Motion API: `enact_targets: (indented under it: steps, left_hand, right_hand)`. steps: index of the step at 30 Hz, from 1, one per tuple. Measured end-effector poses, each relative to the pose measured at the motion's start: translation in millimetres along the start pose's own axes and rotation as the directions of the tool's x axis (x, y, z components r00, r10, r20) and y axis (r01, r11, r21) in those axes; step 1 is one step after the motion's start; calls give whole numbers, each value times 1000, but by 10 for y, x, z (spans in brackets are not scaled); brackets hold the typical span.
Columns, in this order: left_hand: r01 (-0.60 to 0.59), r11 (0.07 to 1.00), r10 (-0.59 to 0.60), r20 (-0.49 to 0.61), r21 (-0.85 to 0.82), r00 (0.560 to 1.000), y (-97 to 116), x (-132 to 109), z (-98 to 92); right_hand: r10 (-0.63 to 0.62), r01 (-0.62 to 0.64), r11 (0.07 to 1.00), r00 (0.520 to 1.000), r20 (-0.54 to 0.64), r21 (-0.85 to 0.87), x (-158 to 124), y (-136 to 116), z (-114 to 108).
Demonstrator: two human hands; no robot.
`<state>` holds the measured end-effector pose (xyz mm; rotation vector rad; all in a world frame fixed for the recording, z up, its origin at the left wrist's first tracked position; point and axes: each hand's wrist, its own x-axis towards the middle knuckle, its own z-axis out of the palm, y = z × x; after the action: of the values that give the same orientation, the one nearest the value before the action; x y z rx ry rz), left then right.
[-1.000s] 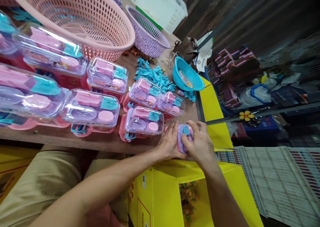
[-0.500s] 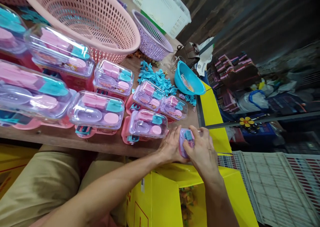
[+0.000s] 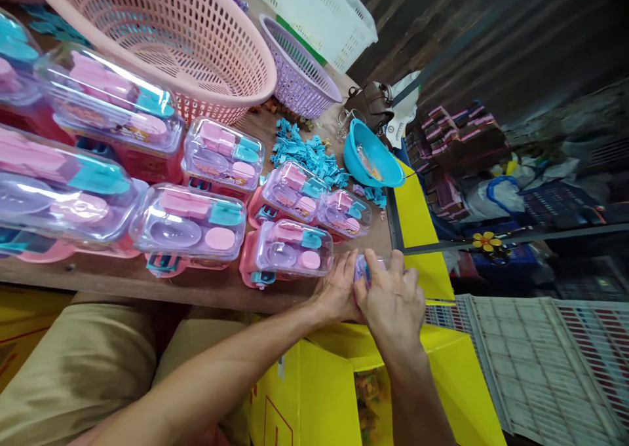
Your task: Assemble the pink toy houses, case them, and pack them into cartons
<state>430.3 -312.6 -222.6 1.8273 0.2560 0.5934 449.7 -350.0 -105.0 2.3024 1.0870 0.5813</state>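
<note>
Near edge of the table: both bare hands meet at the right end of the near edge of the brown wooden table (image 3: 196, 287), above an open yellow cardboard carton (image 3: 319, 387) that stands below the edge.
Left hand: the left hand (image 3: 337, 294) is curled against the left side of a small clear-lidded toy case (image 3: 364, 267), its fingers closed on it.
Right hand: the right hand (image 3: 393, 302) covers the same case from the right and from above, fingers bent over its top and gripping it.
Held case: mostly hidden between the two hands; only its far end shows, lilac under clear plastic, at the table's near right corner.
Neighbouring case: a pink-based case with a clear lid (image 3: 289, 253) lies on the table just left of the left hand.
Other cases: more of the same kind lie in rows across the table toward its left edge.
Baskets: a large pink perforated plastic basket (image 3: 162, 40) sits at the far left, a lilac perforated basket (image 3: 299, 66) just beside it, and a white plastic basket (image 3: 319, 7) at the far edge.
Small parts: a heap of turquoise plastic clips (image 3: 309, 151) lies mid-table, with a turquoise plastic bowl (image 3: 373, 161) at the right edge.
</note>
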Motion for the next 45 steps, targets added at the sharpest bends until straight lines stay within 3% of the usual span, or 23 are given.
enact_targets:
  steps: [6,13,16,19,21,24,27,29,31,33,35,38,40,43,45]
  left_hand:
    - [6,999,-7,-28,-44,1000,-3,-4,4]
    - [-37,999,35,-62,-38,997,-43,-15,10]
    - [-19,1000,18,-51,-21,999,-14,-7,9]
    - [7,1000,-7,-60,1,998,14,-4,14]
    - [23,1000,-22,-59,21,998,20,0,23]
    - [58,998,-58,-11,25,998,29,-4,42]
    - [123,992,-124,51,9,991,108,-82,21]
    - [101,995,-101,73,10,992,229,-197,-82]
    - [-55,997,51,67,55,996,392,-334,-297]
    - [-279,944,278,33,176,960,555,-446,-604]
    - [-372,858,414,-50,354,909,670,-497,-937]
    - [-189,796,365,-205,576,908,690,-469,-1317]
    - [-22,756,258,-267,654,928,621,-431,-1436]
    - [96,679,131,-250,727,959,523,-431,-1425]
    - [151,648,55,-243,746,968,529,-490,-1336]
  right_hand:
    - [-61,28,980,985,159,197,81,100,14]
    - [-12,-6,990,992,124,141,69,-51,-77]
    - [-48,25,984,991,126,179,119,61,16]
    - [-110,67,942,988,111,329,129,221,163]
    - [-55,33,903,998,38,429,60,281,255]
    - [122,-73,870,990,-71,487,-130,278,377]
    - [121,-70,819,991,-52,570,-266,267,520]
    - [75,-28,779,996,-48,627,-247,318,641]
    - [37,9,762,998,-58,648,-119,431,774]
    - [36,14,762,997,-64,648,111,594,889]
    - [65,-7,764,996,-66,646,402,767,940]
    - [116,-24,759,988,-100,651,772,884,801]
    - [192,-21,734,965,-177,679,824,762,560]
    - [299,34,610,915,-270,792,503,282,149]
    - [212,129,536,936,-282,834,145,-80,-18]
